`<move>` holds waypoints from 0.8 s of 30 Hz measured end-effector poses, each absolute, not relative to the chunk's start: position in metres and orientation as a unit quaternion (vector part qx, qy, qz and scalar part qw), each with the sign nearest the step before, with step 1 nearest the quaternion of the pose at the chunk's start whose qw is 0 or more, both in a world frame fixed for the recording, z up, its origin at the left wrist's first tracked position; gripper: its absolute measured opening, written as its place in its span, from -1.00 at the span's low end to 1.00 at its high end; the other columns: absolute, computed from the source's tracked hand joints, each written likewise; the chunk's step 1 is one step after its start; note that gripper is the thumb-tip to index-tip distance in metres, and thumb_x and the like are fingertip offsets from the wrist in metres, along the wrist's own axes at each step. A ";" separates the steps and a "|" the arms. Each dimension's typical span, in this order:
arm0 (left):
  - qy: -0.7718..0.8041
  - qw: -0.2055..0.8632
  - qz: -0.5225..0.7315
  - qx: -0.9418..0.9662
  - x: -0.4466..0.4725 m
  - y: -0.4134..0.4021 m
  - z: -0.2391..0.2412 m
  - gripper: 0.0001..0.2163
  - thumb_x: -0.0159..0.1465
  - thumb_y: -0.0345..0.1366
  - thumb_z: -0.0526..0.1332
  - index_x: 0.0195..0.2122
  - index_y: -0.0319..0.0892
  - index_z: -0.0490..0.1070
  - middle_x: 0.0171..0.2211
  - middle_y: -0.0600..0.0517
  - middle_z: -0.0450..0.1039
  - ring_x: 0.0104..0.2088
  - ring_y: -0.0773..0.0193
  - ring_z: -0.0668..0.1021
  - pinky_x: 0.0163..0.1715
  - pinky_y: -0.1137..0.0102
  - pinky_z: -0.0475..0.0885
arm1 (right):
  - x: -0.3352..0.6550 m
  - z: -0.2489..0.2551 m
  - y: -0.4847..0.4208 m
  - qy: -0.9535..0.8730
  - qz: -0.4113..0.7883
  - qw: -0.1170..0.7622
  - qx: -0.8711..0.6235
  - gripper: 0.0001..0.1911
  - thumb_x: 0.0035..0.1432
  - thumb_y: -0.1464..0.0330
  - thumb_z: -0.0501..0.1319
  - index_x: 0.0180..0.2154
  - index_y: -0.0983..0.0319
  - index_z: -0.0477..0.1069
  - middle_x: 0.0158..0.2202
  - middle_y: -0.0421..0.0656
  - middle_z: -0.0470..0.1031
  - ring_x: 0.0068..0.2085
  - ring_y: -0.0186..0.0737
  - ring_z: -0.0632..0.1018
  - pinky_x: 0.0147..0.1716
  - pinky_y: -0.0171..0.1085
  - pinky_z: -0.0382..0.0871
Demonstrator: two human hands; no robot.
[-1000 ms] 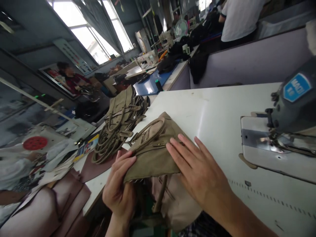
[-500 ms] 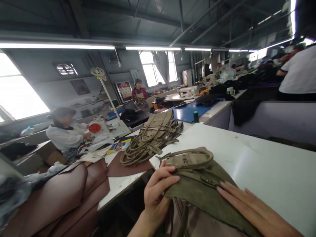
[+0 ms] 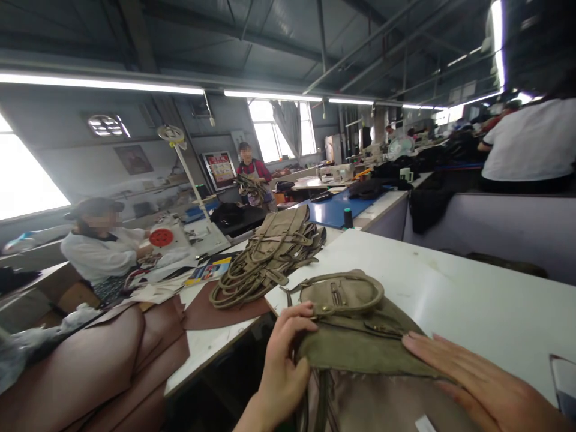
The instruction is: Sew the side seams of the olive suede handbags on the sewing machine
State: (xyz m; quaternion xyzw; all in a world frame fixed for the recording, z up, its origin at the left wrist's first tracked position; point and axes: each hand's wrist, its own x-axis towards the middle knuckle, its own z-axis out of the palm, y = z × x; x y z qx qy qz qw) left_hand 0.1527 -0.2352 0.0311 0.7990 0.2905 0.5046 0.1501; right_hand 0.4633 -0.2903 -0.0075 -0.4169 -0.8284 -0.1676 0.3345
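An olive-green bag [image 3: 355,347] lies across the near edge of the white table, with its rounded handle [image 3: 379,295] lying toward the far side. Below its green edge hangs a greyish-brown fabric panel [image 3: 378,401] with a small white tag [image 3: 424,423]. My left hand [image 3: 285,354] is closed on the bag's left edge, fingers on top and thumb underneath. My right hand [image 3: 477,375] lies flat along the right side of the green part, fingers stretched out and side by side.
A pile of similar olive bag pieces [image 3: 279,240] sits ahead on the left. Brown leather sheets [image 3: 108,354] cover the left table. One person [image 3: 99,246] sits at a sewing machine [image 3: 168,236]; another stands beyond. The white tabletop [image 3: 477,300] extends right; a thread spool [image 3: 348,218] stands behind.
My view has swung slightly to the right. The near edge of the bag has been raised or turned, so more of the brown panel and its white tag show. Both hands remain on the bag.
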 end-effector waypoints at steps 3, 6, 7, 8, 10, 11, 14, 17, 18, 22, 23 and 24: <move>0.228 0.020 0.524 0.821 0.141 -0.233 0.008 -0.81 0.32 -0.42 0.11 -0.07 -0.20 0.42 -0.06 -0.18 0.42 0.10 0.01 0.46 0.03 0.12 0.49 | 0.463 -0.006 -0.286 -0.822 -0.218 0.366 -0.378 -0.41 0.30 0.38 0.03 0.33 0.11 0.03 0.07 -0.21 0.47 -0.01 -0.11 0.56 -0.07 -0.23 0.55; 0.161 -0.038 0.463 0.871 0.125 -0.228 -0.004 -0.72 0.36 -0.42 0.06 0.06 -0.28 0.39 -0.05 -0.22 0.45 0.15 -0.03 0.41 0.08 0.06 0.44 | 0.461 -0.004 -0.283 -0.825 -0.242 0.370 -0.352 -0.43 0.31 0.37 0.06 0.32 0.16 0.05 0.03 -0.19 0.51 -0.08 -0.13 0.60 -0.08 -0.26 0.56; 0.153 -0.040 0.446 0.881 0.121 -0.226 -0.003 -0.71 0.38 -0.41 0.04 0.07 -0.28 0.39 -0.05 -0.22 0.46 0.16 -0.02 0.40 0.11 0.04 0.42 | 0.460 -0.002 -0.282 -0.826 -0.247 0.366 -0.349 -0.43 0.32 0.36 0.06 0.32 0.17 0.06 0.01 -0.19 0.52 -0.10 -0.13 0.61 -0.10 -0.27 0.56; 0.148 -0.035 0.428 0.891 0.119 -0.224 0.000 -0.70 0.39 -0.39 0.02 0.08 -0.28 0.39 -0.05 -0.22 0.47 0.16 -0.01 0.40 0.13 0.03 0.40 | 0.459 -0.001 -0.282 -0.826 -0.252 0.365 -0.348 -0.44 0.32 0.36 0.06 0.32 0.18 0.07 0.00 -0.19 0.53 -0.11 -0.14 0.61 -0.11 -0.28 0.56; 0.136 -0.019 0.395 0.908 0.118 -0.219 0.009 -0.69 0.41 -0.32 -0.01 0.07 -0.26 0.40 -0.06 -0.21 0.48 0.15 0.03 0.41 0.15 0.05 0.37 | 0.458 0.003 -0.281 -0.820 -0.260 0.368 -0.352 -0.46 0.33 0.35 0.05 0.31 0.19 0.10 -0.03 -0.19 0.56 -0.13 -0.15 0.62 -0.14 -0.29 0.57; 0.134 -0.012 0.386 0.913 0.119 -0.217 0.014 -0.68 0.42 -0.29 -0.02 0.07 -0.25 0.40 -0.07 -0.20 0.50 0.14 0.05 0.42 0.18 0.05 0.34 | 0.457 0.004 -0.281 -0.816 -0.261 0.374 -0.356 -0.48 0.33 0.35 0.04 0.30 0.19 0.12 -0.04 -0.19 0.56 -0.14 -0.16 0.62 -0.15 -0.29 0.58; 0.138 -0.013 0.382 0.914 0.127 -0.214 0.025 -0.68 0.42 -0.22 -0.03 0.05 -0.20 0.41 -0.12 -0.14 0.53 0.10 0.10 0.45 0.28 0.00 0.13 | 0.457 0.007 -0.283 -0.805 -0.253 0.389 -0.371 -0.55 0.34 0.34 0.03 0.23 0.17 0.24 -0.06 -0.21 0.57 -0.14 -0.19 0.63 -0.16 -0.31 0.58; 0.140 -0.033 0.381 0.913 0.138 -0.216 0.032 -0.68 0.42 -0.24 -0.04 0.03 -0.18 0.42 -0.15 -0.09 0.55 0.04 0.14 0.47 0.31 0.00 0.03 | 0.458 0.010 -0.291 -0.799 -0.218 0.391 -0.402 -0.65 0.35 0.36 0.03 0.10 0.20 0.38 -0.06 -0.17 0.57 -0.12 -0.19 0.62 -0.10 -0.29 0.56; 0.135 -0.038 0.385 0.912 0.141 -0.217 0.033 -0.69 0.42 -0.25 -0.04 0.03 -0.19 0.42 -0.16 -0.07 0.55 0.02 0.15 0.48 0.29 0.04 0.09 | 0.458 0.011 -0.295 -0.798 -0.204 0.388 -0.414 -0.67 0.35 0.37 0.03 0.07 0.23 0.40 -0.06 -0.14 0.57 -0.10 -0.18 0.61 -0.07 -0.26 0.55; 0.113 -0.035 0.416 0.902 0.150 -0.217 0.037 -0.74 0.40 -0.33 0.01 -0.01 -0.19 0.44 -0.22 -0.06 0.54 -0.09 0.18 0.50 0.06 0.19 0.37 | 0.458 0.018 -0.308 -0.804 -0.165 0.379 -0.427 -0.69 0.39 0.39 -0.01 0.03 0.34 0.39 -0.06 0.01 0.56 -0.07 -0.13 0.60 -0.02 -0.13 0.52; 0.113 -0.029 0.418 0.901 0.151 -0.216 0.038 -0.74 0.38 -0.35 0.03 -0.01 -0.18 0.44 -0.22 -0.06 0.54 -0.11 0.17 0.50 0.00 0.21 0.40 | 0.458 0.019 -0.309 -0.807 -0.152 0.374 -0.431 -0.68 0.41 0.38 -0.03 0.03 0.36 0.38 -0.07 0.02 0.56 -0.07 -0.14 0.59 -0.01 -0.11 0.52; 0.114 -0.025 0.418 0.901 0.151 -0.214 0.038 -0.75 0.37 -0.36 0.04 -0.02 -0.18 0.45 -0.22 -0.07 0.54 -0.12 0.15 0.51 -0.05 0.22 0.42 | 0.458 0.019 -0.310 -0.808 -0.143 0.371 -0.434 -0.67 0.42 0.36 -0.04 0.02 0.38 0.38 -0.07 0.04 0.56 -0.06 -0.13 0.59 -0.01 -0.10 0.52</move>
